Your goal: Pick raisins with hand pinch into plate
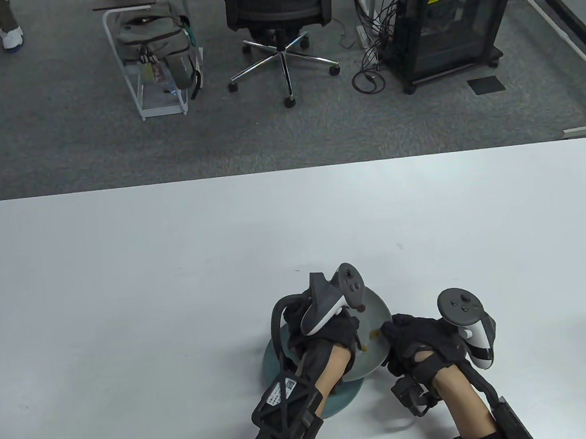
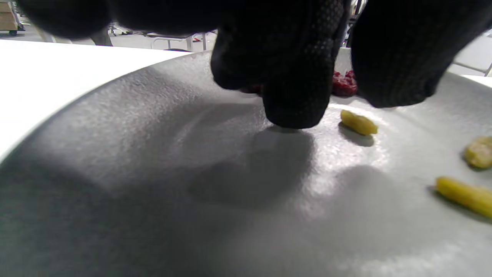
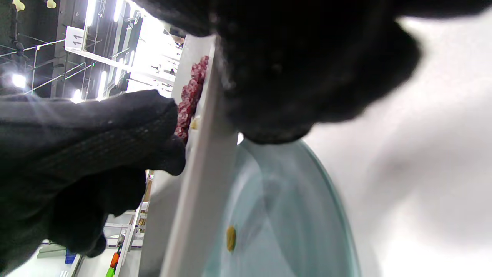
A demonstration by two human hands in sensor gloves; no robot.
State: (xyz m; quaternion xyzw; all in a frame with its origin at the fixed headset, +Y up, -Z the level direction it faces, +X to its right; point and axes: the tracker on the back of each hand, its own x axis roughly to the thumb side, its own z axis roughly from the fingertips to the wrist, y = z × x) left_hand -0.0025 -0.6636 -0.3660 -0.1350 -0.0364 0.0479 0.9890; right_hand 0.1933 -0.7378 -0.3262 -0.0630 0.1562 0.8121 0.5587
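— Where are the raisins?

— Your left wrist view shows yellow raisins [image 2: 358,122] lying loose on the grey plate [image 2: 134,161], red ones [image 2: 343,84] behind your gloved fingertips [image 2: 296,104], which hang bunched just above the plate; whether they hold one, I cannot tell.

— And from above?

— The table view shows the upper plate [image 1: 377,320] tilted over a second plate [image 1: 343,400], your left hand [image 1: 331,330] over it and your right hand [image 1: 416,345] gripping its right rim. The right wrist view alone shows one raisin [image 3: 230,238] in the lower plate.

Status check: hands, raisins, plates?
Left hand over grey plate, fingers down among yellow raisins. Right hand grips its rim. Nothing blocking.
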